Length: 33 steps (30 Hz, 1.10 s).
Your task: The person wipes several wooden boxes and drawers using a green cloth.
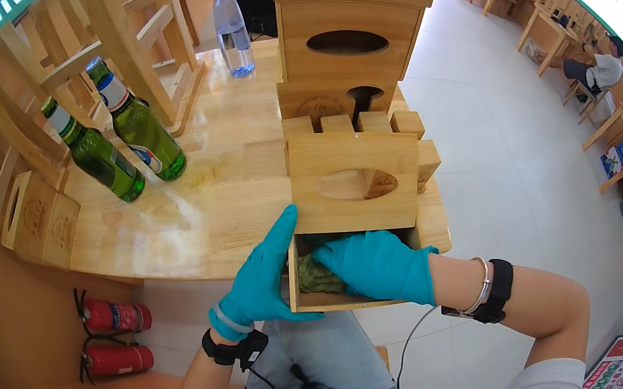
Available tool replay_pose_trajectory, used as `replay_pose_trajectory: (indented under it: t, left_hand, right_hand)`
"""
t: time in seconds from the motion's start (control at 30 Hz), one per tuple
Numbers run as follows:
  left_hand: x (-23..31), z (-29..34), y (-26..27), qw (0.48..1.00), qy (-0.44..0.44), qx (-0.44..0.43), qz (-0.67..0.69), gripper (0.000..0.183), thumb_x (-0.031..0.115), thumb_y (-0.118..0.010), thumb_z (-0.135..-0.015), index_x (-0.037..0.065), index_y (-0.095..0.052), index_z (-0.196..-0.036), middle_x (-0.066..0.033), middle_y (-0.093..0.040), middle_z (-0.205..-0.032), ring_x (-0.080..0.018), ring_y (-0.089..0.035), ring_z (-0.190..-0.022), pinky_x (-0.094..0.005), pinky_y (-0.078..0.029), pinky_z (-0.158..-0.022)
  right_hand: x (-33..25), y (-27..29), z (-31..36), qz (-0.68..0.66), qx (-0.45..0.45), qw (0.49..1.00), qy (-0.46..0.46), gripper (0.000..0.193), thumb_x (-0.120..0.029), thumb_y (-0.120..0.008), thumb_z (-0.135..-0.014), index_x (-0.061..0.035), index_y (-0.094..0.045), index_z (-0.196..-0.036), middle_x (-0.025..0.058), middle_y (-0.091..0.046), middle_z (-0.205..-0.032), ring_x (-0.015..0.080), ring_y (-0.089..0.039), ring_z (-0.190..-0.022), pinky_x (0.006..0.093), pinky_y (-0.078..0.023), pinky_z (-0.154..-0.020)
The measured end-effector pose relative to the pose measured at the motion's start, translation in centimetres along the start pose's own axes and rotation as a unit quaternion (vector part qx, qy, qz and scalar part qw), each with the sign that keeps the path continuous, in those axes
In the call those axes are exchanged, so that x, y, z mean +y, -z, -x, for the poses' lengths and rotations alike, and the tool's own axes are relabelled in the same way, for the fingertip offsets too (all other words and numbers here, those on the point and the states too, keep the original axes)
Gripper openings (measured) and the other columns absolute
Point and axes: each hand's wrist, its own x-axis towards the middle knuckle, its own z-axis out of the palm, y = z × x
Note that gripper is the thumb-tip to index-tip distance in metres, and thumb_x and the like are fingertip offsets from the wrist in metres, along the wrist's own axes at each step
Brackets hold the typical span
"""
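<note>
A small wooden tissue box sits tilted at the table's near edge, over my lap. Its flat lid, with an oval opening, lies beyond the open part of the box. In a teal glove, my left hand supports the box from its left side, thumb up along the wall and fingers under the near edge. My right hand, also gloved, reaches down inside. Its fingers are curled on a crumpled green cloth; the fingertips are partly hidden.
Wooden boxes are stacked behind, beside several small wooden blocks. Two green bottles and a clear water bottle stand on the table. Upturned chairs rest at left; red fire extinguishers are below. A person sits far right.
</note>
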Motion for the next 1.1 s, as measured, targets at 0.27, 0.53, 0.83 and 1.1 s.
replay_pose_trajectory:
  t: [0.27,0.53,0.83,1.1]
  left_hand:
    - [-0.1,0.2,-0.2,1.0,0.023,-0.004,0.011,0.143,0.04,-0.099,-0.053,0.004,-0.013,-0.161,-0.0214,-0.038,-0.156,-0.0388,-0.045,-0.139,-0.0466,-0.042,-0.113]
    - [0.1,0.0,0.0,1.0,0.002,0.004,-0.009,0.141,0.039,-0.099,-0.054,0.006,-0.013,-0.161,-0.0208,-0.039,-0.156,-0.0381,-0.047,-0.138,-0.0467,-0.044,-0.112]
    - [-0.4,0.1,-0.5,0.999,0.009,0.009,0.03,0.143,0.036,-0.1,-0.053,0.007,-0.011,-0.161,-0.0212,-0.04,-0.155,-0.0375,-0.051,-0.135,-0.0458,-0.046,-0.11]
    - [-0.1,-0.1,-0.2,1.0,-0.013,0.008,0.008,0.142,0.035,-0.099,-0.054,0.007,-0.011,-0.161,-0.0204,-0.039,-0.156,-0.0364,-0.049,-0.136,-0.046,-0.049,-0.108]
  right_hand:
    - [1.1,-1.6,0.3,-0.17,-0.073,0.98,-0.072,0.046,-0.023,-0.073,-0.084,-0.0079,-0.064,-0.126,0.0144,-0.067,-0.118,0.034,-0.068,-0.105,0.0451,-0.059,-0.082]
    - [-0.8,0.9,0.6,-0.019,0.064,0.997,-0.046,0.054,-0.017,-0.071,-0.085,-0.0058,-0.057,-0.135,0.0174,-0.069,-0.113,0.0345,-0.071,-0.094,0.0426,-0.061,-0.074]
    - [-0.7,-1.6,0.5,-0.163,0.105,0.972,-0.132,0.041,-0.026,-0.062,-0.101,-0.0162,-0.056,-0.14,0.0074,-0.063,-0.132,0.0249,-0.067,-0.109,0.0383,-0.058,-0.09]
    - [-0.1,0.2,0.6,-0.121,0.042,0.989,-0.074,0.063,-0.018,-0.074,-0.085,-0.0145,-0.05,-0.144,0.0138,-0.061,-0.134,0.0344,-0.064,-0.114,0.0397,-0.058,-0.091]
